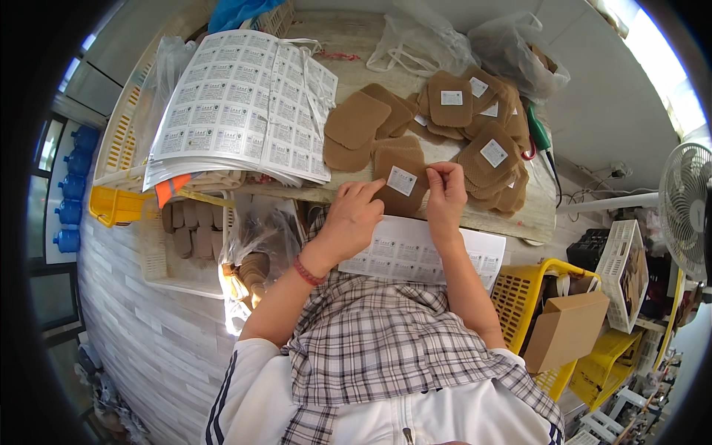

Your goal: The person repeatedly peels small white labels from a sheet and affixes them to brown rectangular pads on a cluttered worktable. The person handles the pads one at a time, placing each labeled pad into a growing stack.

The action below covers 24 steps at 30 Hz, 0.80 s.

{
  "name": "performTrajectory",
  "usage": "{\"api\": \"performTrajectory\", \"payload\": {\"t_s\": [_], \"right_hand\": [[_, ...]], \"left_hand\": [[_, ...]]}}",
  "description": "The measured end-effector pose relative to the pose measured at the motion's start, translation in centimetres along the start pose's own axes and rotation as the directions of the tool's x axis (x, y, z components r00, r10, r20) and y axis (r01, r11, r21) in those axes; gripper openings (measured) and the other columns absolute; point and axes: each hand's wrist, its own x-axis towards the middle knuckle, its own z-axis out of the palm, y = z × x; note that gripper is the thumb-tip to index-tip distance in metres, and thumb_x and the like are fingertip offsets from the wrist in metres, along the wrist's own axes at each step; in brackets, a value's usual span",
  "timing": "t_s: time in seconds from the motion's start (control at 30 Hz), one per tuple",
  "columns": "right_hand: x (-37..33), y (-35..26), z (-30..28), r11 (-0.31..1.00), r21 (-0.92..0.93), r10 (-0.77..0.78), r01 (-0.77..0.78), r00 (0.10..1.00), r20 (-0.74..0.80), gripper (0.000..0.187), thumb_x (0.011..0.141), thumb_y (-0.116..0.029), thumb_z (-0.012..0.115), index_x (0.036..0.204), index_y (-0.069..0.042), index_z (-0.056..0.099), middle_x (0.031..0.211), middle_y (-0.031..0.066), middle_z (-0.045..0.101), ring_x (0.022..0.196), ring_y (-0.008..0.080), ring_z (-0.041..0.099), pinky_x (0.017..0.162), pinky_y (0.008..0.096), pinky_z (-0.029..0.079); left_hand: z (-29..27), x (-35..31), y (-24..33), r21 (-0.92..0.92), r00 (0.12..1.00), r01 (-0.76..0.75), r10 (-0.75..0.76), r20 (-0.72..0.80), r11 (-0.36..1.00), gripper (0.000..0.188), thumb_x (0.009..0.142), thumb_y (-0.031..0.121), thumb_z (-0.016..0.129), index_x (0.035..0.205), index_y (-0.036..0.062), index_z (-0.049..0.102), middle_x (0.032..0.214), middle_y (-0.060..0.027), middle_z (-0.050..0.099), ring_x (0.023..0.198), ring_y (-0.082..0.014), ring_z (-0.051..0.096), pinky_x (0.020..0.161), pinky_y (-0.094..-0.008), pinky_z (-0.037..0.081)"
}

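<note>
A brown rounded pad (pixel 397 152) lies at the near edge of the table, with a small white printed label (pixel 401 180) on it. My left hand (pixel 348 216) rests at the label's left side, fingers stretched out and touching the pad. At the label's right my right hand (pixel 446 194) is closed in a pinch, thumb against finger; whatever is between the tips is too small to make out. Below both hands, a sheet of labels (pixel 475 256) lies across my lap, partly covered by my forearms.
Unlabelled brown pads (pixel 357 119) lie behind my left hand; labelled pads (pixel 489 167) are heaped to the right. A thick stack of label sheets (pixel 230 104) fills the table's left. Plastic bags (pixel 423 41), a green-handled tool (pixel 537 127) and a yellow basket (pixel 519 293) stand around.
</note>
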Motion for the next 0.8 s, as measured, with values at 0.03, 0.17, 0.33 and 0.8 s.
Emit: {"api": "performTrajectory", "payload": {"t_s": [0.03, 0.17, 0.33, 0.8], "right_hand": [[0.1, -1.1, -0.3, 0.999, 0.045, -0.001, 0.002, 1.000, -0.016, 0.006, 0.097, -0.003, 0.066, 0.102, -0.002, 0.062, 0.088, 0.0033, 0.065, 0.078, 0.0081, 0.058, 0.072, 0.0258, 0.050], [3.4, -2.7, -4.1, 0.996, 0.042, -0.064, 0.074, 0.979, -0.195, 0.005, 0.099, -0.005, 0.064, 0.103, -0.003, 0.062, 0.090, 0.0027, 0.066, 0.081, 0.0082, 0.061, 0.074, 0.0246, 0.052], [7.5, -0.2, -9.3, 0.897, -0.436, -0.231, 0.074, 0.920, -0.317, 0.018, 0.095, -0.005, 0.067, 0.112, -0.002, 0.064, 0.103, 0.0098, 0.068, 0.096, 0.0232, 0.065, 0.086, 0.0345, 0.053], [-5.5, -4.4, 0.9, 0.918, -0.139, -0.245, 0.372, 0.806, 0.540, 0.016, 0.078, -0.015, 0.081, 0.092, -0.012, 0.075, 0.091, 0.0031, 0.065, 0.091, 0.0248, 0.063, 0.087, 0.0383, 0.047]], "left_hand": [[-0.7, -0.4, 0.4, -0.018, 1.000, 0.008, -0.009, -0.026, 1.000, 0.005, 0.085, 0.007, 0.066, 0.084, 0.0027, 0.064, 0.127, -0.0153, 0.063, 0.113, -0.0322, 0.056, 0.098, -0.0451, 0.041], [-1.5, -1.9, 0.8, -0.160, 0.972, 0.228, -0.216, 0.088, 0.960, 0.008, 0.088, 0.008, 0.066, 0.087, 0.0005, 0.065, 0.101, -0.0131, 0.070, 0.096, -0.0330, 0.063, 0.092, -0.0405, 0.048], [-1.6, -2.8, -0.1, -0.438, 0.900, 0.436, -0.384, 0.207, 0.786, 0.013, 0.094, 0.009, 0.062, 0.098, -0.0018, 0.070, 0.091, -0.0107, 0.071, 0.087, -0.0224, 0.067, 0.081, -0.0332, 0.052], [-3.6, -4.5, -1.0, -0.670, 0.787, 0.602, -0.463, 0.407, 0.435, 0.040, 0.094, -0.004, 0.055, 0.134, 0.0008, 0.059, 0.105, -0.0047, 0.069, 0.098, -0.0090, 0.062, 0.089, -0.0246, 0.050]]}}
